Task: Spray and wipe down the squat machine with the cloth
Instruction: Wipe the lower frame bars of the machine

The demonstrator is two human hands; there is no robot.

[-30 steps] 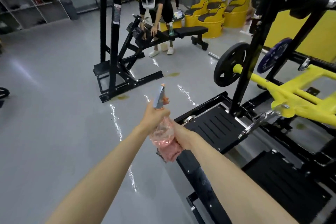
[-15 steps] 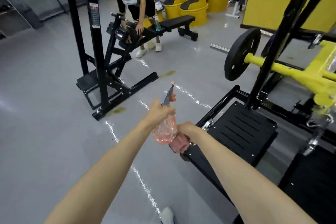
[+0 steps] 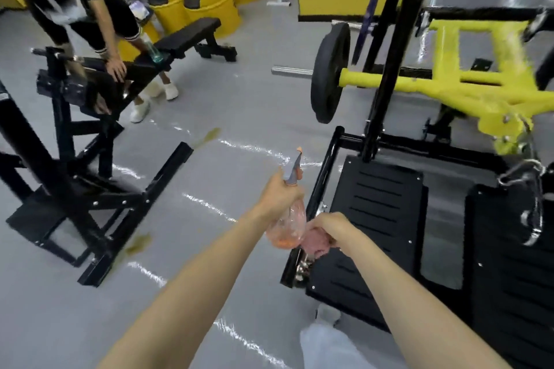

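Pink spray bottle (image 3: 288, 229), pink cloth (image 3: 315, 241), black slotted footplate (image 3: 382, 207), yellow frame (image 3: 467, 84), grey floor (image 3: 239, 105)

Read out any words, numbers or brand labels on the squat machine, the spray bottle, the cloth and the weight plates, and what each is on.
Nothing here is readable.
spray bottle: no label shows.
cloth: plain pink, no tag shows.
black weight plate: any marking is blurred out.
blue weight plate: blurred, unreadable.
squat machine: no lettering shows on its yellow frame or black footplates.

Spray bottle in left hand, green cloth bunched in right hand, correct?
No. The head view shows the cloth is pink, not green. The rest holds: the left hand grips the spray bottle and the right hand holds the bunched cloth.
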